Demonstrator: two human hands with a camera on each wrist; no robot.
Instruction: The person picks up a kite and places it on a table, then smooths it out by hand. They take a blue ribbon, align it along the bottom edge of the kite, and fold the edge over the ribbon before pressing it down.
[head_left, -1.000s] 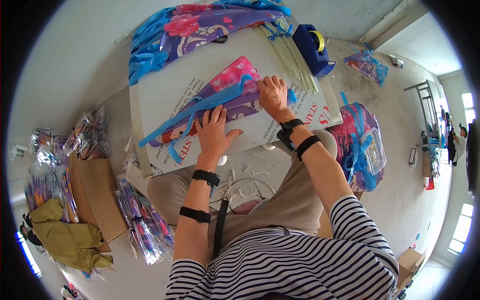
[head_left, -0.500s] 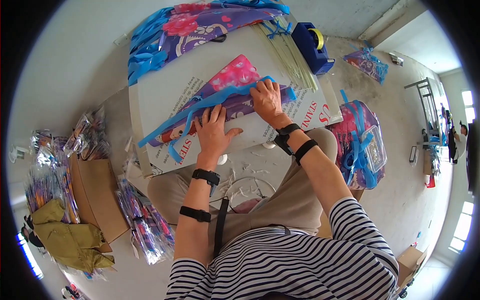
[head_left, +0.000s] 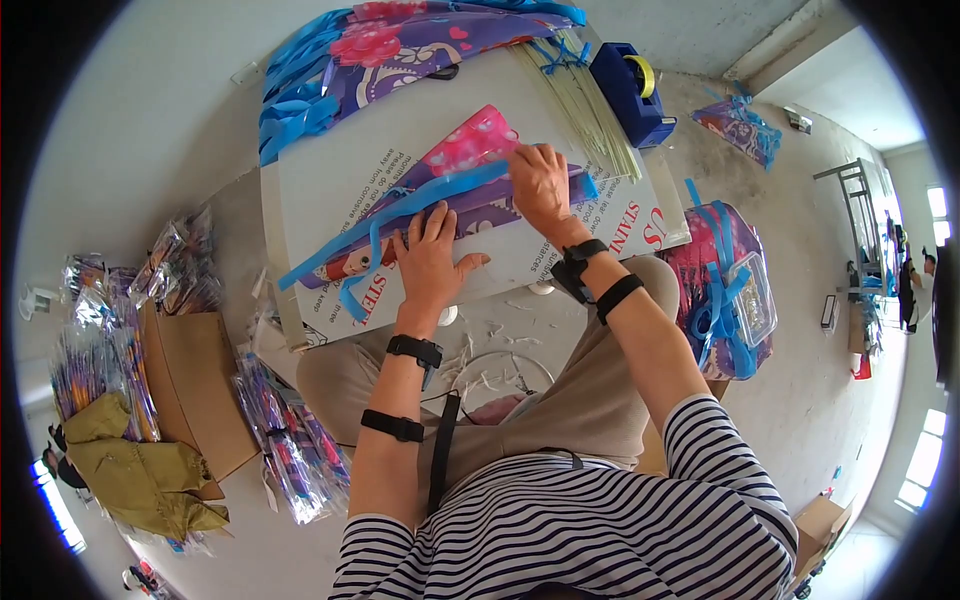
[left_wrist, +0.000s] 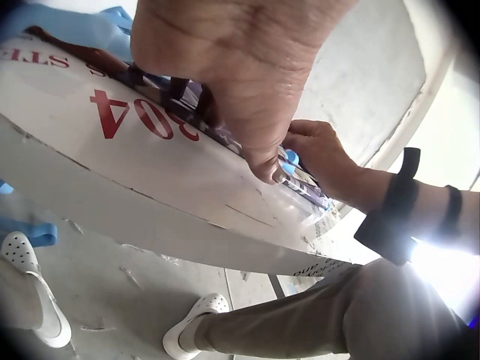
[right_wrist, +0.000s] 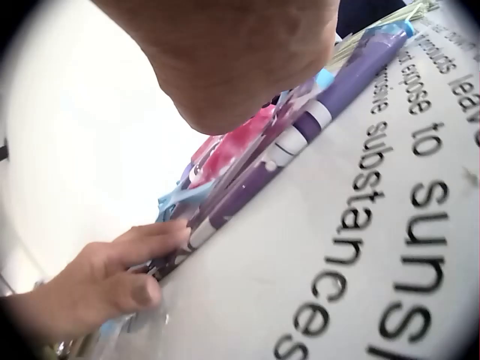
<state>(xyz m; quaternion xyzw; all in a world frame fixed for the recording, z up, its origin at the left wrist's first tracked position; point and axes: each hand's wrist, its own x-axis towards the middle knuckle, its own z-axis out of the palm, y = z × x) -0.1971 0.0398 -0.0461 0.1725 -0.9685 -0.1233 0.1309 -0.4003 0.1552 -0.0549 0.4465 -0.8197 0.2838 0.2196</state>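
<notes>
A folded kite (head_left: 483,213) of purple and pink printed film lies slantwise on the white board. Along its length runs a blue ribbon (head_left: 430,194), with a loose end hanging at the lower left. My left hand (head_left: 431,262) presses the lower part of the kite with its fingers spread; in the right wrist view those fingers rest along the rolled purple edge (right_wrist: 247,182). Near the kite's right end, my right hand (head_left: 541,190) has curled fingers and pinches the blue ribbon where it meets the film. Its fingertips are hidden in the right wrist view.
More printed film with blue ribbons (head_left: 375,60) lies at the board's far edge. Thin pale rods (head_left: 590,110) and a blue tape dispenser (head_left: 632,95) sit at the far right. A ribboned bundle with a clear box (head_left: 752,298) stands right; a carton (head_left: 195,390) and wrapped packs stand left.
My right hand slid left along the kite with the ribbon, then moved slightly back right. The ribbon now lies straighter and ends at that hand. My left hand has stayed in place.
</notes>
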